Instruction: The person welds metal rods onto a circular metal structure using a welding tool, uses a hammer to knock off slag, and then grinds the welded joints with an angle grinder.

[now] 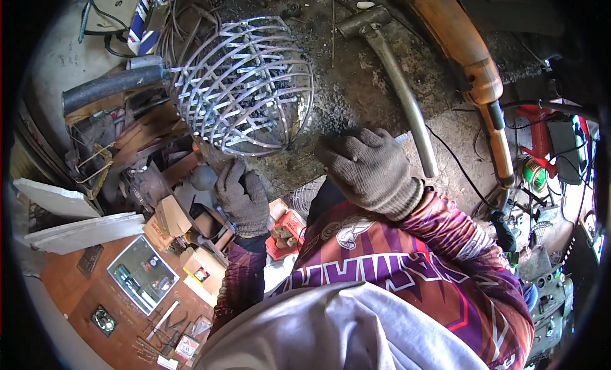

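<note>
A rounded metal lattice (248,93), made of crossing curved bars inside a round hoop, stands on the dark, dirty workbench (375,83). My left hand (243,201), in a grey-brown knit glove, is just below the lattice's near edge. Its fingers are partly bent, with a gap between them, and no held thing shows. In a matching glove, my right hand (372,172) is at the bench's near edge, right of the lattice. Those fingers curl down and under; whatever they close on, if anything, is hidden. A metal-handled hammer (398,83) lies just beyond my right hand.
An orange-brown tubular tool (468,58) crosses the far right. Thick grey pipe (114,90) juts left of the lattice. Cardboard boxes (203,268) and scraps crowd the left, above a brown floor (70,287). A black cable (455,156) trails off the bench on the right.
</note>
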The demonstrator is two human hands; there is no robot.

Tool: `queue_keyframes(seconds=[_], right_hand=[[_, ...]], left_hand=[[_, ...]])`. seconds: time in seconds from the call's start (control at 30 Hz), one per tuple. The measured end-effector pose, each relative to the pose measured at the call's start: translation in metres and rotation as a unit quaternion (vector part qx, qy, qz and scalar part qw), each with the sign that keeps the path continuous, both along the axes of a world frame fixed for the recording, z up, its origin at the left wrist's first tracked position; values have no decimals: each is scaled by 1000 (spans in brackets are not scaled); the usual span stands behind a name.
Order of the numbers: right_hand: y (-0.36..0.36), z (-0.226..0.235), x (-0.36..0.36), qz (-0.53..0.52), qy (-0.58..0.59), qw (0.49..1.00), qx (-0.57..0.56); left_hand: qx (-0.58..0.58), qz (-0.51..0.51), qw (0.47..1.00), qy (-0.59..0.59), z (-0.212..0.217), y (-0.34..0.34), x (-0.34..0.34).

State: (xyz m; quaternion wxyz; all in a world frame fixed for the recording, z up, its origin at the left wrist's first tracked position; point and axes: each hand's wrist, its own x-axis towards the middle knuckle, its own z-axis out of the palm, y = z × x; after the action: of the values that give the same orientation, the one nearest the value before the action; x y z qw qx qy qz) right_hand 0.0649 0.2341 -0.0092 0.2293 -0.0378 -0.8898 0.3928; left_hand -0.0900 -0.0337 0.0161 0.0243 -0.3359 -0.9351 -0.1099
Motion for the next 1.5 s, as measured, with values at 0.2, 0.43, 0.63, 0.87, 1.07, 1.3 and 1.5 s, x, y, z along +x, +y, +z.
queue_keyframes(seconds=[0.2, 0.43, 0.63, 0.87, 1.07, 1.3, 1.5], right_hand=[[0, -9, -3, 11, 22, 1000, 1], [-1, -9, -9, -14, 40, 998, 44], [-3, -11, -10, -30, 54, 997, 47], [-2, -4, -8, -23, 38, 998, 53], [-3, -4, -8, -25, 75, 995, 54], [-5, -6, -8, -22, 74, 994, 75], [-6, -2, -6, -25, 66, 992, 105]], left_hand=[[-1, 14, 1000, 11, -4, -5, -2], [-21, -1, 1000, 17, -2, -5, -4], [0, -15, 1000, 13, 2, -3, -3], [9, -37, 998, 43, 2, -6, -4], [41, -35, 997, 52, 1, -3, -1], [58, -24, 997, 55, 3, -4, 1], [80, -21, 995, 64, 6, -4, 2]])
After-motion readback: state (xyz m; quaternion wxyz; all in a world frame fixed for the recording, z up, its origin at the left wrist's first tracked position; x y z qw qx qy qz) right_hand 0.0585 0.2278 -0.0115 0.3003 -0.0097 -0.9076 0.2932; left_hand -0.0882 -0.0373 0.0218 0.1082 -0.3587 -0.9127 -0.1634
